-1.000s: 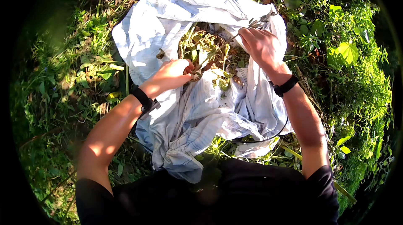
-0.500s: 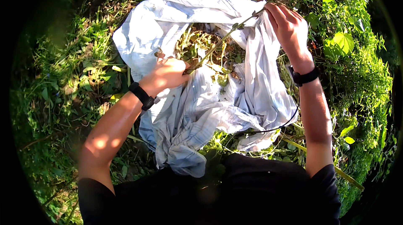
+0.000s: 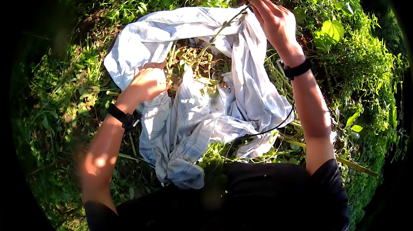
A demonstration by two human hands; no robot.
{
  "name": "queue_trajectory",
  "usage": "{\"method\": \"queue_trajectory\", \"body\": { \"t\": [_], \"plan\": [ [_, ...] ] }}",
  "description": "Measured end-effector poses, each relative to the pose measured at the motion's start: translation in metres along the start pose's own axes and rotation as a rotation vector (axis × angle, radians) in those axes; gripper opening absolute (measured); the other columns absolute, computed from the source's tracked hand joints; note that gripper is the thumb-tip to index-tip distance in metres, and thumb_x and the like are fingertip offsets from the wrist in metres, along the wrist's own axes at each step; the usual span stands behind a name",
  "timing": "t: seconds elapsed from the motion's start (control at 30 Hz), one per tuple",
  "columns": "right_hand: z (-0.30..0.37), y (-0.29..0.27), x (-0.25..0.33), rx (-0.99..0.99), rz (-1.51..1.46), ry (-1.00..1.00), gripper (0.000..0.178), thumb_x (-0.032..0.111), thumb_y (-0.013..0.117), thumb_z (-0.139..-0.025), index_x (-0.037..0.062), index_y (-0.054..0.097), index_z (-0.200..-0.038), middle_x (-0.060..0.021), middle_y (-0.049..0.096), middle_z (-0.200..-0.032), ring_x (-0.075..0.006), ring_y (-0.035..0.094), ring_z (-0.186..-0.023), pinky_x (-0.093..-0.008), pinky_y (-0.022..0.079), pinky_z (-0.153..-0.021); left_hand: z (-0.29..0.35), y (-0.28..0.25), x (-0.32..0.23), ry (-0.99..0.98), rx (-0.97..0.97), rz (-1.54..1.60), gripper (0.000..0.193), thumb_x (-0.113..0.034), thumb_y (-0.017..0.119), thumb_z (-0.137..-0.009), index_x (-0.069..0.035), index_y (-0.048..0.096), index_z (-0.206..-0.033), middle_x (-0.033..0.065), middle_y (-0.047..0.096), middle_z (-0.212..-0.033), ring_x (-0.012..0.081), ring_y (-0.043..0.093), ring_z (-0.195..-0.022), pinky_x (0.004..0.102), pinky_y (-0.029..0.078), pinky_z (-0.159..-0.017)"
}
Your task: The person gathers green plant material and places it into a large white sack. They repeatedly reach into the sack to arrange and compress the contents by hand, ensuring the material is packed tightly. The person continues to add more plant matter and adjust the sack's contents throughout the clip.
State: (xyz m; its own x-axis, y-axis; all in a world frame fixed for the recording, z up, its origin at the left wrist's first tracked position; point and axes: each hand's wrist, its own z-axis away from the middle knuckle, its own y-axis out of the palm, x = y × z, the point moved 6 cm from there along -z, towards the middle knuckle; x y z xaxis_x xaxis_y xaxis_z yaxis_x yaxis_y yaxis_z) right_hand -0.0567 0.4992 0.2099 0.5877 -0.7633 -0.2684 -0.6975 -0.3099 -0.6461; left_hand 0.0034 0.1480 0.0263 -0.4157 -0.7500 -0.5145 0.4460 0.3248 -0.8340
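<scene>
Green stem (image 3: 224, 27) pinched in right hand (image 3: 276, 22), slanting toward left hand (image 3: 147, 82), whose grip's unclear.

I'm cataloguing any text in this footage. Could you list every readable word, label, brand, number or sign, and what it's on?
There is no readable text.
White striped cloth: stripes only, no lettering visible.
Left wristband and right wristband: any markings are too small to read.
Dark shirt: no lettering visible.
</scene>
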Motion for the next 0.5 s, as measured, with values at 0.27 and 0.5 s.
{"method": "queue_trajectory", "body": {
  "t": [0.27, 0.5],
  "plan": [
    [-0.032, 0.014, 0.020, -0.106, 0.022, -0.035, 0.019, 0.012, 0.067, -0.084, 0.0141, 0.063, -0.102, -0.0032, 0.061, -0.075, -0.0238, 0.067, -0.064, -0.0373, 0.052, -0.054, -0.038, 0.016, -0.004, -0.028, -0.257, 0.318, 0.057, -0.026, 0.063, -0.098, -0.005, 0.046, -0.148, 0.0226, 0.064, -0.133, 0.0361, 0.061, -0.123, 0.0426, 0.049, -0.102],
    [-0.129, 0.066, 0.003, 0.132, -0.118, 0.365, 0.034, 0.031, 0.043, -0.100, 0.0135, 0.071, -0.095, -0.0118, 0.074, -0.088, -0.0286, 0.073, -0.075, -0.0458, 0.058, -0.065, -0.062, 0.023, 0.009, -0.119, -0.317, 0.368, 0.046, -0.010, 0.059, -0.101, -0.004, 0.048, -0.146, 0.0173, 0.068, -0.122, 0.0260, 0.065, -0.117, 0.0363, 0.051, -0.098]
  ]
}}
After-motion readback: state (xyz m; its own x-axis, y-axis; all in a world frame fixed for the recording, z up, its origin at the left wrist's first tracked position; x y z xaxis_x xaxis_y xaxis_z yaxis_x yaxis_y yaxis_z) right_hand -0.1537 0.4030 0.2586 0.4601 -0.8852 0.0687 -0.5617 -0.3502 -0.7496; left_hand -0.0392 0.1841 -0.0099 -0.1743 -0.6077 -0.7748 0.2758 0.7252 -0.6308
